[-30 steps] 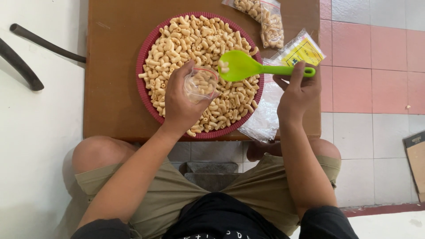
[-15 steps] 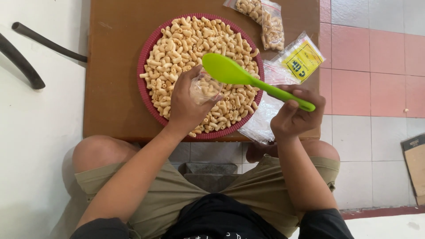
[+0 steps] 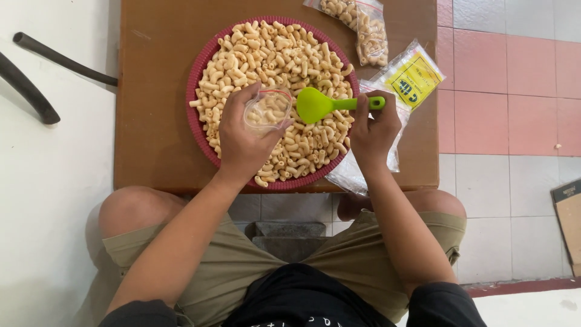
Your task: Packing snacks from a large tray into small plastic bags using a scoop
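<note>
Since the earlier pictures, the green spoon [image 3: 316, 104] has swung down from its slanted hover and now lies level, its bowl just beside the mouth of the small clear bag [image 3: 268, 110]. The right hand [image 3: 374, 128] is closed around the spoon's handle, fingers wrapped tight. The left hand [image 3: 242, 140] is clamped on the bag, thumb and fingers pinching it so the mouth stays open toward the spoon; a few pale macaroni pieces already show through the plastic.

Both hands work over the round red tray [image 3: 195, 115], heaped with dry macaroni [image 3: 272, 54], on a brown table [image 3: 151, 91]. Past the tray's far edge lie 2 filled bags [image 3: 357, 24], and a pack of empty bags with a yellow label [image 3: 411, 77] lies under and beside the right hand.

By the look of it, the step in hand is filling the bag by the spoonful. The spoon's bowl looks empty, so the next move calls for a dip into the heap, then a steady tip at the bag's mouth, with the left hand keeping that mouth wide so nothing spills back.
</note>
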